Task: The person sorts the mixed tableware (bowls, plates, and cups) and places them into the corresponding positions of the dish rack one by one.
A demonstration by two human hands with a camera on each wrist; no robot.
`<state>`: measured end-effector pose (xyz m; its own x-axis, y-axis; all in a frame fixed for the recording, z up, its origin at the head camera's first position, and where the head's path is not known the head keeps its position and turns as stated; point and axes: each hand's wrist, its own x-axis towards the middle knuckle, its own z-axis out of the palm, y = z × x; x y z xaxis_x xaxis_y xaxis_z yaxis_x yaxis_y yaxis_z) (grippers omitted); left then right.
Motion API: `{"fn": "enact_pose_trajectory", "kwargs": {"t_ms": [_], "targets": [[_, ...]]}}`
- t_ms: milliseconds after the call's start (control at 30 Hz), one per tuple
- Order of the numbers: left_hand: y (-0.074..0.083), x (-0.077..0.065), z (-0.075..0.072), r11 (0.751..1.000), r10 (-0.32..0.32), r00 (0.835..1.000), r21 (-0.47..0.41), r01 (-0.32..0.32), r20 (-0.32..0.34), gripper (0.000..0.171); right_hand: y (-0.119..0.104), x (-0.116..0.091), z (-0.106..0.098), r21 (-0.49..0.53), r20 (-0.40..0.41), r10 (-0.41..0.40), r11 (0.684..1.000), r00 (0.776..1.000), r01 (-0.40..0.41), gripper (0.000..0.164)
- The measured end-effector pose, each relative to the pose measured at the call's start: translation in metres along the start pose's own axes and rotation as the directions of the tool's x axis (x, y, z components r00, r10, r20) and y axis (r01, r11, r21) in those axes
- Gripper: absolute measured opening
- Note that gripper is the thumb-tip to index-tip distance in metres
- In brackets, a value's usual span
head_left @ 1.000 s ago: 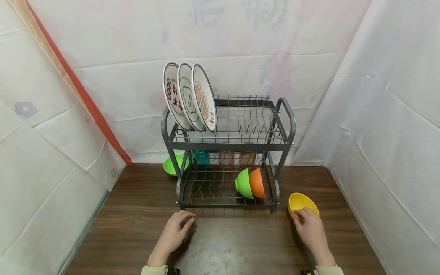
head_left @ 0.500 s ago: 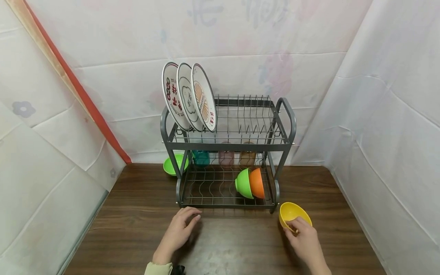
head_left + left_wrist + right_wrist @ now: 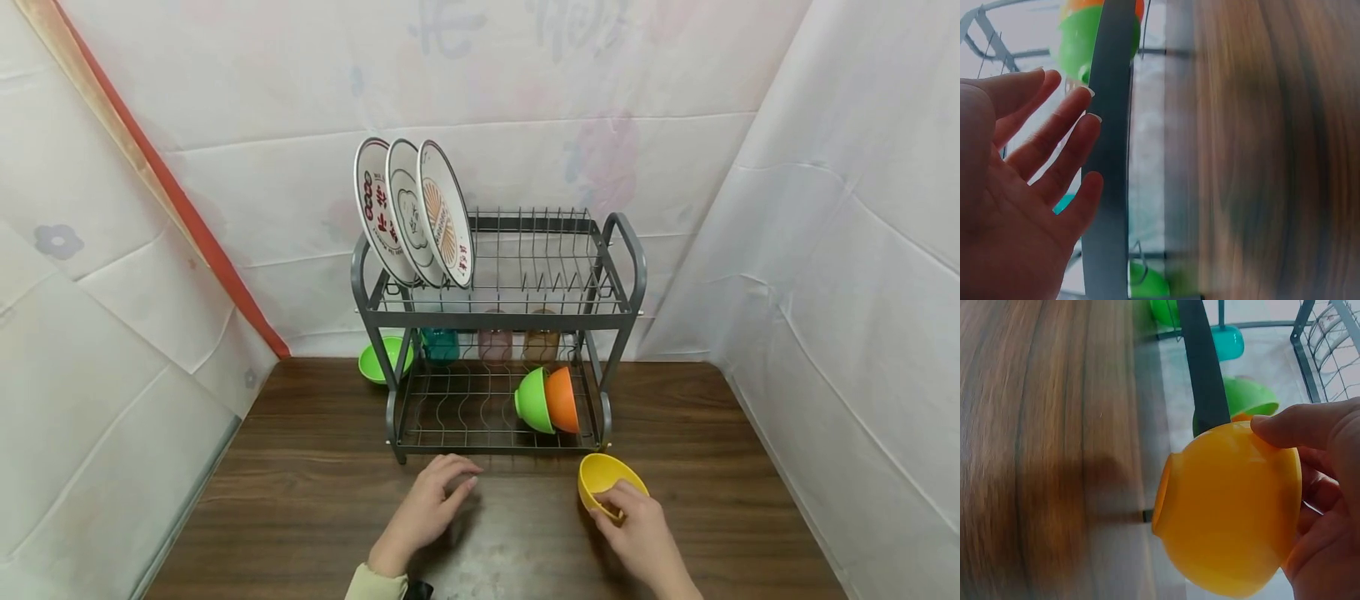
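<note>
A yellow bowl [image 3: 600, 473] is pinched at its near rim by my right hand [image 3: 633, 533], in front of the rack's right foot. In the right wrist view the yellow bowl [image 3: 1229, 506] shows its outside and foot ring, with thumb on the outer wall and fingers inside. My left hand [image 3: 431, 508] hovers before the rack's front edge with fingers loosely bent and nothing in them; the left wrist view shows its bare palm [image 3: 1016, 231]. On the lower tier of the dish rack [image 3: 495, 319], a green bowl [image 3: 533, 402] and an orange bowl [image 3: 562, 402] stand on edge, nested together.
Three patterned plates [image 3: 446, 217] stand upright at the upper tier's left. Behind the lower tier are a teal cup [image 3: 441, 345], a pink cup [image 3: 495, 345] and a brown cup [image 3: 541, 345]. Another green bowl [image 3: 372, 365] sits on the wooden table [image 3: 300, 467] at back left.
My right hand has carried the yellow bowl leftward and nearer, toward the rack's front. The left hand has drifted right along the front edge, still holding nothing.
</note>
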<state>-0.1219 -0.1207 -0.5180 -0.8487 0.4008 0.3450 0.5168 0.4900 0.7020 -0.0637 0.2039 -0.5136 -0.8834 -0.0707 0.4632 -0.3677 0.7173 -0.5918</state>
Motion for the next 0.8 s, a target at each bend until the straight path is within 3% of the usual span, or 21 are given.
{"fn": "enact_pose_trajectory", "kwargs": {"t_ms": [367, 533, 800], "targets": [[0.017, 0.007, 0.021, 0.995, 0.101, 0.995, -0.015, -0.101, 0.014, 0.018, -0.018, -0.001, 0.010, 0.104, 0.085, -0.082, 0.992, 0.993, 0.073, 0.036], [0.026, 0.009, 0.028, 0.995, 0.101, 0.993, -0.017, -0.101, 0.061, 0.019, -0.027, -0.001, 0.016, 0.190, 0.138, -0.151, 0.974, 0.979, 0.124, 0.031], [0.034, 0.009, 0.036, 0.981, 0.195, 0.978, -0.030, -0.194, 0.074, 0.020, -0.037, 0.001, 0.021, 0.210, 0.212, -0.223, 0.961, 0.952, 0.178, 0.026]]}}
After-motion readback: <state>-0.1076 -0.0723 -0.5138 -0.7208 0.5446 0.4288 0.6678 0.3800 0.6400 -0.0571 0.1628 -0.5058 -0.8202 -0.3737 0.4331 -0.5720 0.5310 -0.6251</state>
